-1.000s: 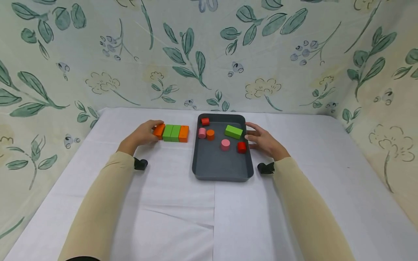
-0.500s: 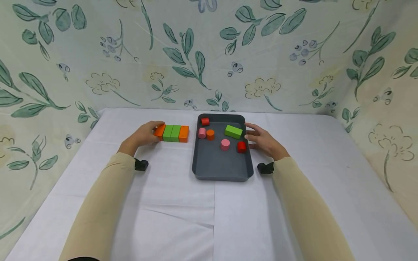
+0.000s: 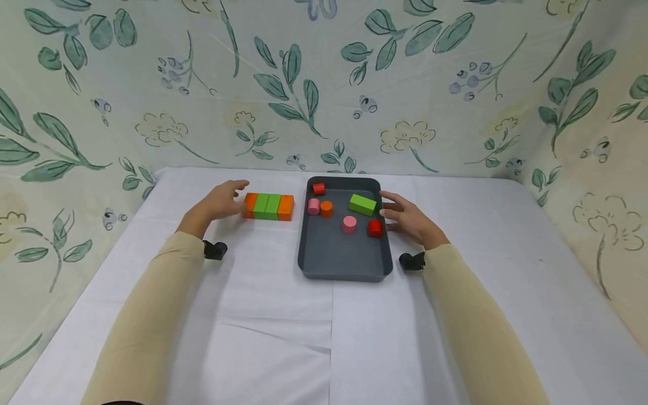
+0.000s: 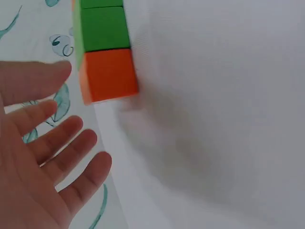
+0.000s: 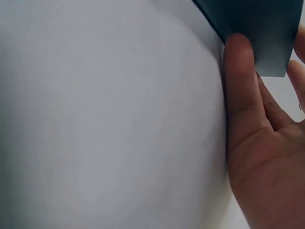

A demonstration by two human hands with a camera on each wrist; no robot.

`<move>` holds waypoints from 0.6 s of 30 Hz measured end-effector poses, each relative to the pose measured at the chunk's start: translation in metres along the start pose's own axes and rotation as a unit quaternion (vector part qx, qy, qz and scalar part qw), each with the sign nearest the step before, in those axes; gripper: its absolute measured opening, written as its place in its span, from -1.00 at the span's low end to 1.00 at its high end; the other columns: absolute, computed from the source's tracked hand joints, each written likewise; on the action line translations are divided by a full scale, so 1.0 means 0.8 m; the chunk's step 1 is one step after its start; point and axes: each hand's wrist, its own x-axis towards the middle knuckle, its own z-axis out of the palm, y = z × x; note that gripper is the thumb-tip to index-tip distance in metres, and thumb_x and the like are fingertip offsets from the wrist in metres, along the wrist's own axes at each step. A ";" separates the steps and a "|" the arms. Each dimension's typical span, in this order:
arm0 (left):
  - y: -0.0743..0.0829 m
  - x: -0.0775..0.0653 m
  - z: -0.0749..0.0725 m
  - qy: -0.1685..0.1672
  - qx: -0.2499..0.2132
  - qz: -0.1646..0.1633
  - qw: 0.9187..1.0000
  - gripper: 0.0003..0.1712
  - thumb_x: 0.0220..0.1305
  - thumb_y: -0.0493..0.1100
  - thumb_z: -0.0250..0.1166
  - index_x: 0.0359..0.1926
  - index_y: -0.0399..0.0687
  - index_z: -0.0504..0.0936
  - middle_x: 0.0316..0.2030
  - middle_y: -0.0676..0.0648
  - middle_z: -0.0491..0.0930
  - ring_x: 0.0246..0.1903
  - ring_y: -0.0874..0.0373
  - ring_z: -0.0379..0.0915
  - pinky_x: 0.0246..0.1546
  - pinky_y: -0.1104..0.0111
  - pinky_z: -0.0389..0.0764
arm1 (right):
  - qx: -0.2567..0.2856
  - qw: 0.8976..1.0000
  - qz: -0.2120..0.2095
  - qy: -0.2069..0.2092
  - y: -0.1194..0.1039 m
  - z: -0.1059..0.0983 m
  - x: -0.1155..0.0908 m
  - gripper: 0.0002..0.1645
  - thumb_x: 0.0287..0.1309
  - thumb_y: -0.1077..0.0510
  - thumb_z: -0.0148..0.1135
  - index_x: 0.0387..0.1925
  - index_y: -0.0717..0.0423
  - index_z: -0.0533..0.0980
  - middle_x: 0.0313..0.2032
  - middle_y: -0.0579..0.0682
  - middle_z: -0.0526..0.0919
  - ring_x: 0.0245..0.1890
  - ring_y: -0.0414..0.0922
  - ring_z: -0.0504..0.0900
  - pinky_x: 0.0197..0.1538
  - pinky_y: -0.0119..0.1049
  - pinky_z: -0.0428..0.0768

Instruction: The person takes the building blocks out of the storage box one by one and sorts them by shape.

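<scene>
- The left hand (image 3: pixel 215 203) is hovering beside a row of blocks, its fingers (image 4: pixel 86 183) spreading loosely and holding nothing.
- The near orange block (image 3: pixel 250 203) is sitting closest to those left fingers, with a narrow gap showing between them in the left wrist view.
- Farther along from the left fingers, a first green block (image 3: pixel 260 206), a second green block (image 3: pixel 272 206) and a far orange block (image 3: pixel 286 207) are continuing the row side by side.
- The right hand (image 3: pixel 412 220) is resting relaxed, extended fingers against the outer wall of a dark tray (image 3: pixel 344 261).
- Just inside that wall from the right fingers, a green slab (image 3: pixel 362 205) and a near red piece (image 3: pixel 374 228) are lying; one pink cylinder (image 3: pixel 349 225) is standing deeper in.
- Across the tray, well apart from the right fingers, a far red piece (image 3: pixel 318 189), another pink cylinder (image 3: pixel 313 207) and an orange cylinder (image 3: pixel 326 210) are clustering.
- Beneath both hands' fingers, a white-covered counter (image 3: pixel 273 304) is carrying everything.
</scene>
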 end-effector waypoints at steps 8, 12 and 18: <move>0.050 -0.008 -0.020 0.075 0.009 0.029 0.997 -0.44 0.35 -0.18 0.09 0.35 -0.20 0.40 0.31 -0.27 0.44 0.25 -0.22 0.41 0.23 -0.04 0.53 | -0.011 1.000 0.000 0.007 0.023 -0.006 0.024 -0.19 0.45 0.09 -0.01 0.57 -0.32 -0.10 0.57 0.12 -0.02 0.52 0.18 0.12 0.45 0.11 0.32; 0.089 -0.009 -0.019 0.079 0.014 0.064 0.995 -0.49 0.37 -0.18 0.09 0.31 -0.16 0.46 0.27 -0.22 0.49 0.21 -0.16 0.44 0.21 0.02 0.56 | -0.010 1.000 0.001 0.005 0.024 -0.006 0.025 -0.19 0.46 0.10 -0.03 0.58 -0.31 -0.12 0.58 0.13 -0.04 0.53 0.19 0.10 0.46 0.11 0.30; 0.157 -0.006 -0.002 0.071 0.025 0.131 0.989 -0.52 0.39 -0.17 0.08 0.29 -0.15 0.49 0.25 -0.17 0.53 0.19 -0.10 0.47 0.23 0.09 0.55 | -0.004 1.000 -0.002 0.006 0.021 -0.005 0.021 -0.19 0.46 0.09 -0.02 0.57 -0.35 -0.09 0.58 0.12 -0.03 0.53 0.18 0.10 0.45 0.12 0.32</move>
